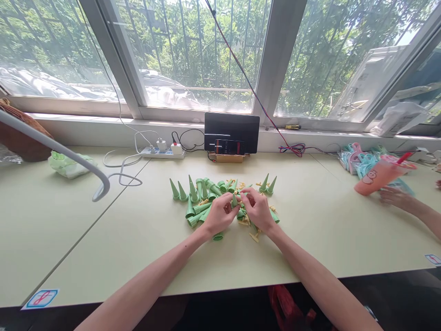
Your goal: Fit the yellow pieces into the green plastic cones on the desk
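A heap of green plastic cones [198, 195] and small yellow plastic pieces [246, 222] lies on the pale table [138, 239] in front of me. Both my hands are over the heap's near side, fingertips meeting. My left hand [218, 217] has its fingers pinched round a green cone [234, 201]. My right hand [257, 209] is closed too, its fingertips on the same cone or on a small piece at it; I cannot tell which. Several cones stand upright at the back of the heap; others lie on their sides.
A dark tablet [231, 132] and a phone [229, 147] stand at the window sill behind the heap. A power strip [163, 151] with white cables lies to the left. At right, another person's hand [396, 196] rests beside an orange cup [379, 177] and coloured packets [358, 161].
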A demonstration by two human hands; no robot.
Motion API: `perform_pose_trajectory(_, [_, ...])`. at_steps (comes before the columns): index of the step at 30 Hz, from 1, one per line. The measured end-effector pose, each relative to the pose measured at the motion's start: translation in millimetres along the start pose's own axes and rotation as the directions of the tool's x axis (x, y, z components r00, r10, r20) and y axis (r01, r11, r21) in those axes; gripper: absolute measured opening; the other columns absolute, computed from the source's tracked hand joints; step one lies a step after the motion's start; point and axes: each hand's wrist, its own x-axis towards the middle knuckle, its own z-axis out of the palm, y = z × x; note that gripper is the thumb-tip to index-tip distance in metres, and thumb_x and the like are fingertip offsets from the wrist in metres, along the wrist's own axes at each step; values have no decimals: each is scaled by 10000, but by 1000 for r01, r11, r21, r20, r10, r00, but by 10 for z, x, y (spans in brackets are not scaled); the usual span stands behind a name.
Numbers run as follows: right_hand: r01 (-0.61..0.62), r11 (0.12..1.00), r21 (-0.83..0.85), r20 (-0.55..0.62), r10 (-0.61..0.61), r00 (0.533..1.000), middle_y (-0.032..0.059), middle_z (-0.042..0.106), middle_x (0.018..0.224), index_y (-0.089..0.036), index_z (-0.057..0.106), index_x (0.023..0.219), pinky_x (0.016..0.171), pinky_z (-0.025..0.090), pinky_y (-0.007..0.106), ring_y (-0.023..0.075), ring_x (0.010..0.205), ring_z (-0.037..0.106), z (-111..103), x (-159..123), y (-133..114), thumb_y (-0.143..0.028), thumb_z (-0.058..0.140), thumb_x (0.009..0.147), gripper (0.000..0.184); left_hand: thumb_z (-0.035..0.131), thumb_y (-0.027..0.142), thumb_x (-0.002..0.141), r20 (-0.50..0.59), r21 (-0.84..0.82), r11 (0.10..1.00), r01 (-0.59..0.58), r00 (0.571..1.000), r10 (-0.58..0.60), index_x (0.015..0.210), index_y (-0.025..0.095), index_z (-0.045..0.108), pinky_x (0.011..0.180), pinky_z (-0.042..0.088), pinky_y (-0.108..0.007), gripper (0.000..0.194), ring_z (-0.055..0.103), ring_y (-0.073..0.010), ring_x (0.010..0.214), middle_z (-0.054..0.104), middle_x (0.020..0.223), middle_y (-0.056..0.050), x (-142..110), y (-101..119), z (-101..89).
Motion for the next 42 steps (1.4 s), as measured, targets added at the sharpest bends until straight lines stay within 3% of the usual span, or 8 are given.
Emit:
perform_pose_trajectory(8, [-17, 1000, -14, 21, 17, 1000, -66, 439, 547, -201, 586, 976, 470, 289, 230, 103, 458, 338, -5, -9, 10, -332, 480, 951, 171, 544, 185, 880, 39, 57, 996, -69, 997, 66, 887, 179, 617, 540, 430, -226, 74, 446, -68, 526, 637, 952, -48, -15, 24, 2])
perform_pose_trajectory(18, [-39, 999, -20, 17, 40, 999, -91, 376, 511, -201, 577, 980, 480, 297, 223, 102, 453, 325, -12, -12, -5, -274, 482, 920, 134, 544, 175, 878, 48, 57, 994, -90, 995, 87, 905, 179, 623, 553, 440, -225, 84, 458, -63, 523, 646, 948, -46, -27, 30, 9])
perform_pose_trajectory(24, [-20, 1000, -20, 15, 20, 1000, -73, 410, 538, -194, 588, 953, 485, 298, 230, 103, 470, 353, -16, -4, -43, -375, 481, 964, 211, 612, 295, 862, 7, -95, 992, 87, 996, -87, 881, 156, 641, 480, 408, -216, 144, 453, -78, 507, 609, 760, -23, 9, 52, -22])
perform_pose_trajectory(27, [-4, 1000, -14, 51, 4, 999, -55, 440, 564, -195, 602, 958, 495, 317, 238, 111, 493, 384, -18, -7, -62, -408, 477, 975, 248, 641, 354, 849, 50, -228, 949, 218, 976, -212, 949, 156, 654, 444, 402, -207, 222, 484, -92, 476, 536, 604, 21, 22, 74, -49])
perform_pose_trajectory(31, [-3, 1000, 22, 106, 1, 994, -45, 449, 575, -197, 618, 978, 489, 325, 248, 118, 496, 401, -22, -10, -83, -427, 483, 977, 267, 678, 391, 813, 95, -350, 879, 324, 946, -311, 944, 159, 654, 408, 379, -192, 268, 477, -84, 447, 525, 567, 32, 38, 115, -78])
perform_pose_trajectory(42, [-18, 999, 50, 85, 13, 996, 24, 628, 764, -187, 627, 1004, 532, 417, 260, 136, 565, 545, -16, -8, -35, -406, 521, 968, 246, 701, 424, 785, 88, -431, 828, 359, 930, -357, 930, 155, 649, 394, 364, -187, 310, 460, -72, 430, 513, 569, 34, 50, 145, -89])
